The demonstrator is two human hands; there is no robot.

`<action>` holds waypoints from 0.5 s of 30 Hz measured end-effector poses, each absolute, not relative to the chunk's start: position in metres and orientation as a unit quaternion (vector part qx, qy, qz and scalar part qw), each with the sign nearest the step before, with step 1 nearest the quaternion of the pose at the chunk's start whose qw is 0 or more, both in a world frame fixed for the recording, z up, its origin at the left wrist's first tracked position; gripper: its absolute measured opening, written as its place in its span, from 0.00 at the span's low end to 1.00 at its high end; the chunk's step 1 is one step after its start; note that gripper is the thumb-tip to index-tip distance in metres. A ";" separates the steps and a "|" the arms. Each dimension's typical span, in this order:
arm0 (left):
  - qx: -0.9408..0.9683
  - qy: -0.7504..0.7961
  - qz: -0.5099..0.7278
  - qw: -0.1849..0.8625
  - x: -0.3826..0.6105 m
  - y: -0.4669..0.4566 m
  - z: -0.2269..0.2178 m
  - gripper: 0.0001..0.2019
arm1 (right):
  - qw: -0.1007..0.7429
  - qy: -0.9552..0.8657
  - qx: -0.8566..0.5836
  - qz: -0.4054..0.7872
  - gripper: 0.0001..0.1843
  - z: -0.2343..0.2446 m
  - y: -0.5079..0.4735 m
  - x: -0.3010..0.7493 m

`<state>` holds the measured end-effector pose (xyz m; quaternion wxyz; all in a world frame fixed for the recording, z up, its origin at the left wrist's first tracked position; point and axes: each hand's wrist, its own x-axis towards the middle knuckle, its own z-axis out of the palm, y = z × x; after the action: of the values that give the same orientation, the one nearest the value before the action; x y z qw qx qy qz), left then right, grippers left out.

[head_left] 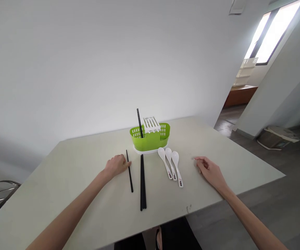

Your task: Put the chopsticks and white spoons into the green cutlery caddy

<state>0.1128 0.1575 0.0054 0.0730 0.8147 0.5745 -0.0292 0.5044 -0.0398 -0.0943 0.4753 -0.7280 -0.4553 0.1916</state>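
The curled left hand (pixel 116 165) is touching one chopstick (pixel 130 180), grip unclear. The right hand (pixel 209 169) is resting, loosely half-curled, on the table (pixel 191 139).

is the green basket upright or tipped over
Upright: the green basket sits on its white base, opening facing up, with black chopsticks poking out the top.

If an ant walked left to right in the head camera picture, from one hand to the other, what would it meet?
Left hand, single black chopstick, bunched black chopsticks, three white spoons, right hand.
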 end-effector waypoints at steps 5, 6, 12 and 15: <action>0.828 0.550 -0.074 0.079 0.120 0.132 0.009 0.13 | 0.471 -0.453 -0.734 0.187 0.22 -0.093 -0.041 0.504; 0.832 0.544 -0.074 0.078 0.122 0.126 0.009 0.12 | 0.470 -0.452 -0.735 0.187 0.22 -0.093 -0.041 0.504; 0.873 0.475 -0.092 0.068 0.128 0.091 0.008 0.13 | 0.469 -0.453 -0.735 0.187 0.22 -0.089 -0.043 0.501; 0.886 0.450 -0.093 0.066 0.133 0.080 0.008 0.19 | 0.466 -0.452 -0.738 0.185 0.22 -0.089 -0.043 0.502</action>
<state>0.1326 0.0803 0.0084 0.0656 0.8858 0.4498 -0.0930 0.5016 -0.0434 -0.0893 0.4658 -0.7378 -0.4520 0.1853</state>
